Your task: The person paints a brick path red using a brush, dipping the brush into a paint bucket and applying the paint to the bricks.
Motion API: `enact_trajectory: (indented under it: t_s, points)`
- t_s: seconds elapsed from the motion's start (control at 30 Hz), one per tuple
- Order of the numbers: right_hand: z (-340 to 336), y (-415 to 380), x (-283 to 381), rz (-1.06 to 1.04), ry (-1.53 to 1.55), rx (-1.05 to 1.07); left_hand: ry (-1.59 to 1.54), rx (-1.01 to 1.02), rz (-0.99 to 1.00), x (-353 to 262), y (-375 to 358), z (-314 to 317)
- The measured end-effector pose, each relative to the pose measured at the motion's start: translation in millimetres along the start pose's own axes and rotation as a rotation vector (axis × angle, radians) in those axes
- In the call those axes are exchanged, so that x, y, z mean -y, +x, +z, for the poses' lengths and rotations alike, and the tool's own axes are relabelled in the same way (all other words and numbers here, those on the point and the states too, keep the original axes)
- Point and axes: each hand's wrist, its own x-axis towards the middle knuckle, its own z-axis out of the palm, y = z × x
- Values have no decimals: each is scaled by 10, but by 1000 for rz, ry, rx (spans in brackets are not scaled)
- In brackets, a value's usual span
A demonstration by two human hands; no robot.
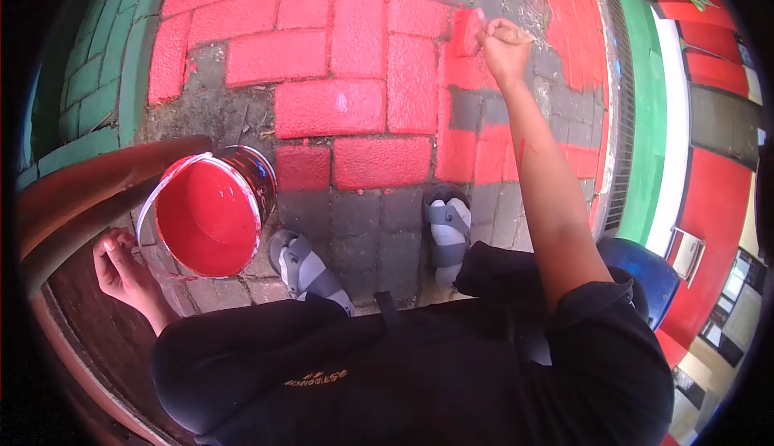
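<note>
My right hand is closed round the handle of a paintbrush, its arm stretched forward. The red-coated brush head is against or just above the paving, by the border of red and grey bricks. A bucket of red paint stands at the left, its rim smeared with paint. Beside the bucket, my left hand has its fingers curled near the thin white handle; whether it grips the handle is hard to tell. Wet red bricks cover much of the paving ahead.
My sandalled feet stand on grey bricks. Brown pipes run behind the bucket at the left. Green paving borders the far left, a drain grate the right. A blue object sits by my right elbow.
</note>
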Motion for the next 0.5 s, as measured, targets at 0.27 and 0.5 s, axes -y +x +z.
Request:
enact_trajectory:
  t_s: [0.27, 0.5]
  points:
    - [101, -722, -150, 205, -339, 230, 45, -20, 17, -49, 76, 0]
    - [592, 603, -264, 29, -222, -143, 84, 43, 190, -370, 190, 45]
